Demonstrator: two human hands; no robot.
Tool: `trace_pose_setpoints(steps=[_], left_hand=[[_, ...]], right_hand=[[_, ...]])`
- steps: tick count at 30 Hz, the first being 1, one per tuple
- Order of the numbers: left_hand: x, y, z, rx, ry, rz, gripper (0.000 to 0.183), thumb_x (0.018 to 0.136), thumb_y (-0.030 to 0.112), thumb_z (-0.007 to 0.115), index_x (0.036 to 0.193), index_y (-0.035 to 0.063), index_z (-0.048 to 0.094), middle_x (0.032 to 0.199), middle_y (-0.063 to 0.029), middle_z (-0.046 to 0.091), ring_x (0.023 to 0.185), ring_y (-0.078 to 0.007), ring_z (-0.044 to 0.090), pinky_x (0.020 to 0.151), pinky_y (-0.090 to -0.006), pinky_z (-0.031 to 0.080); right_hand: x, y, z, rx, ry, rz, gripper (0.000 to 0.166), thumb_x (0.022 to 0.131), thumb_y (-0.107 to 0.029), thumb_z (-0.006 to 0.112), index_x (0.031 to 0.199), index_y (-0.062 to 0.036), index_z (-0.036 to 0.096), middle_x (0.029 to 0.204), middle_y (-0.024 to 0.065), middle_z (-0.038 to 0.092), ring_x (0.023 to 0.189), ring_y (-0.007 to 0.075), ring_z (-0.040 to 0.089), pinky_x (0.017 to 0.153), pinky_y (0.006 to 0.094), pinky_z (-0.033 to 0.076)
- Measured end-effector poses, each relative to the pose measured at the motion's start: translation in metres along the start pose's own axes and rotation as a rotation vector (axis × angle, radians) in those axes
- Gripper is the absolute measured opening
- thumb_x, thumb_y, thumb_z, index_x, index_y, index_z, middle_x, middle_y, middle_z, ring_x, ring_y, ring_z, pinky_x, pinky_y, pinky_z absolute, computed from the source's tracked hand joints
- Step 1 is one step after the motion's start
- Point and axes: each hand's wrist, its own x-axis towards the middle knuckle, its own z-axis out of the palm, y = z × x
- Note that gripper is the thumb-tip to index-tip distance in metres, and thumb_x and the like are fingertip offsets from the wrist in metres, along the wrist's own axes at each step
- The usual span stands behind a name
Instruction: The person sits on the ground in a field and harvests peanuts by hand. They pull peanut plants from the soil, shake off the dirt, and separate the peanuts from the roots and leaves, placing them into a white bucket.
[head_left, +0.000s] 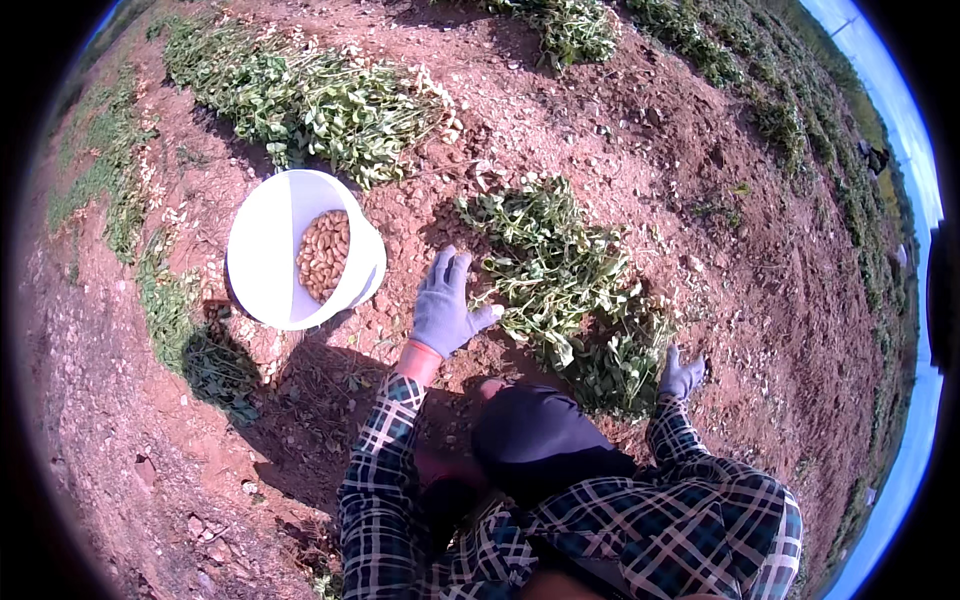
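Observation:
My left hand (447, 306), in a grey glove with pale fingertips, is held palm down with thumb and fingers apart. It hovers over or rests on the soil between the white bucket (259, 251) and a heap of uprooted peanut plants (562, 262); contact is unclear. Picked peanuts (325, 253) lie inside the bucket, which looks tilted in this view. At the right end of the heap is my right hand (681, 375), gloved too, fingers spread and nothing visible in it. Leaves and stems of the heap lie between both hands, in front of my dark-clad knee (544, 435).
A larger row of pulled peanut plants (307, 97) with pods showing lies beyond the bucket. More plants (161, 307) lie along the left, others (574, 34) at the top. Reddish, stony soil (750, 300) spreads to the right. A dark figure or object (874, 157) stands far off.

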Motion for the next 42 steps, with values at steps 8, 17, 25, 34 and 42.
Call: trace_pose_setpoints(steps=[8, 17, 25, 34, 42], left_hand=[[0.093, 0.049, 0.153, -0.077, -0.600, -0.334, 0.086, 0.070, 0.043, 0.069, 0.142, 0.0180, 0.030, 0.148, -0.0204, 0.016, 0.129, -0.0375, 0.034, 0.104, -0.0416, 0.035], [-0.076, 0.040, 0.110, -0.464, 0.166, -0.415, 0.050, 0.066, 0.000, 0.059, 0.115, 0.0061, 0.053, 0.109, -0.0165, 0.056, 0.098, -0.0357, 0.056, 0.085, -0.0407, 0.047], [-0.254, 0.093, 0.056, -0.304, 0.713, -1.016, 0.060, 0.070, 0.014, 0.060, 0.125, -0.0012, 0.043, 0.108, -0.0226, 0.056, 0.097, -0.0359, 0.057, 0.086, -0.0406, 0.045], [-0.282, 0.080, -0.045, -0.123, 1.130, -0.996, 0.049, 0.072, 0.009, 0.059, 0.119, -0.0014, 0.049, 0.109, -0.0235, 0.054, 0.100, -0.0387, 0.053, 0.089, -0.0422, 0.042], [-0.301, 0.165, -0.056, -0.391, 1.128, -0.868, 0.052, 0.074, 0.012, 0.062, 0.122, -0.0038, 0.048, 0.114, -0.0206, 0.052, 0.106, -0.0319, 0.051, 0.094, -0.0383, 0.040]], right_hand=[[-0.040, -0.060, 0.047, 0.916, -1.151, 0.390, 0.037, 0.082, -0.037, 0.060, 0.107, -0.0104, 0.058, 0.093, 0.0070, 0.065, 0.083, 0.0272, 0.062, 0.074, 0.0377, 0.050], [-0.142, -0.192, 0.037, 0.895, -1.255, -0.072, 0.042, 0.078, -0.009, 0.061, 0.117, -0.0030, 0.048, 0.071, 0.0024, 0.056, 0.056, 0.0144, 0.053, 0.046, 0.0271, 0.043], [-0.275, -0.277, 0.009, 0.285, -1.739, -1.520, 0.059, 0.069, -0.026, 0.060, 0.121, -0.0004, 0.048, 0.090, 0.0231, 0.063, 0.083, 0.0331, 0.063, 0.073, 0.0387, 0.049], [-0.364, -0.359, -0.109, -0.076, -1.472, -2.124, 0.042, 0.069, -0.031, 0.061, 0.095, 0.0020, 0.061, 0.083, 0.0219, 0.064, 0.079, 0.0355, 0.063, 0.069, 0.0405, 0.049], [-0.350, -0.354, -0.168, -0.360, -1.643, -2.118, 0.052, 0.074, -0.016, 0.055, 0.124, -0.0054, 0.050, 0.082, 0.0143, 0.064, 0.073, 0.0191, 0.059, 0.068, 0.0336, 0.048]])
